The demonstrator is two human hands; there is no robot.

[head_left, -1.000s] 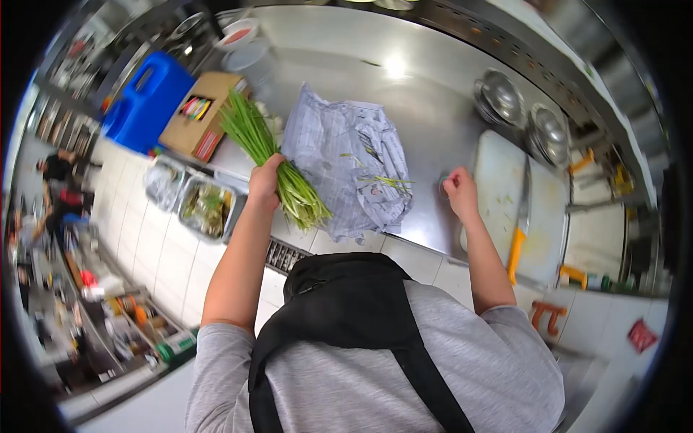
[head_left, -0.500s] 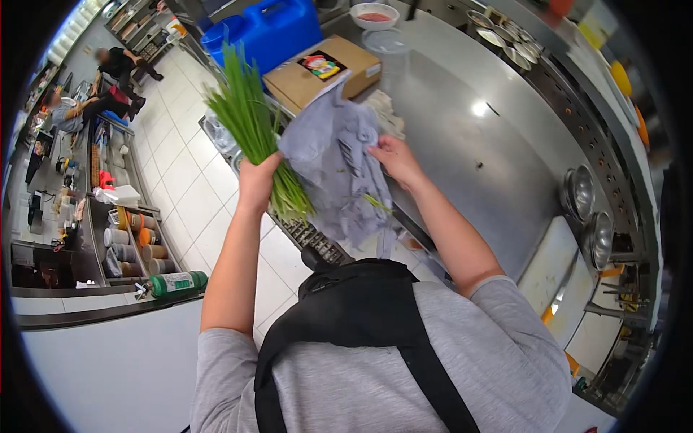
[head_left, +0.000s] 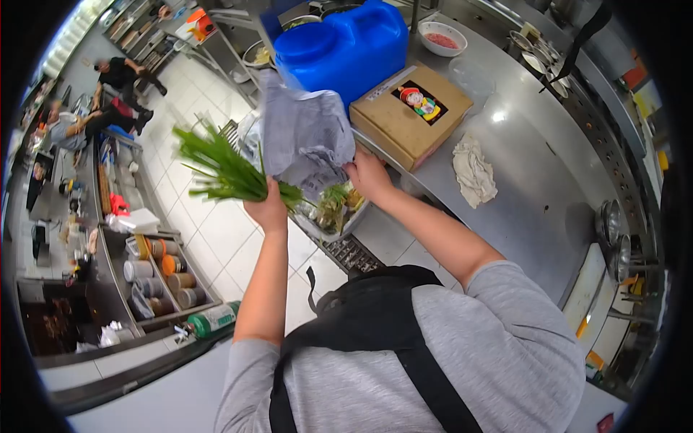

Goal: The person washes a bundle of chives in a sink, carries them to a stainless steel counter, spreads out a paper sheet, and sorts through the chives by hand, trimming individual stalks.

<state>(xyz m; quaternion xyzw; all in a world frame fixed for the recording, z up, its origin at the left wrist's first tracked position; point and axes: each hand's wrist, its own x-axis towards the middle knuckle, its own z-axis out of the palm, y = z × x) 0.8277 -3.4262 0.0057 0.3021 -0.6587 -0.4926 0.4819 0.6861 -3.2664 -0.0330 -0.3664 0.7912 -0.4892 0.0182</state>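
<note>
My left hand [head_left: 268, 209] is closed around the lower part of a bunch of long green chives [head_left: 224, 166], whose leaves fan out to the upper left. A crumpled sheet of greyish-purple paper [head_left: 303, 115] hangs from my right hand [head_left: 370, 177], pinched at its lower right edge. Beneath the paper, between my hands, is a pale bin [head_left: 338, 237] with wilted leafy scraps [head_left: 333, 206] inside. The sheet hides part of the bin.
A cardboard box [head_left: 393, 108], a blue jerrycan [head_left: 346, 54] and a crumpled whitish cloth [head_left: 473, 173] are on the steel counter [head_left: 534, 209], as is a white bowl [head_left: 442, 40] of pinkish food. Two people [head_left: 123, 76] sit at far left. A drain grate [head_left: 354, 256] lies below.
The chives have swung away from the paper, down and to the left. The paper has moved up and left, exposing the bin of scraps. My view has turned slightly.
</note>
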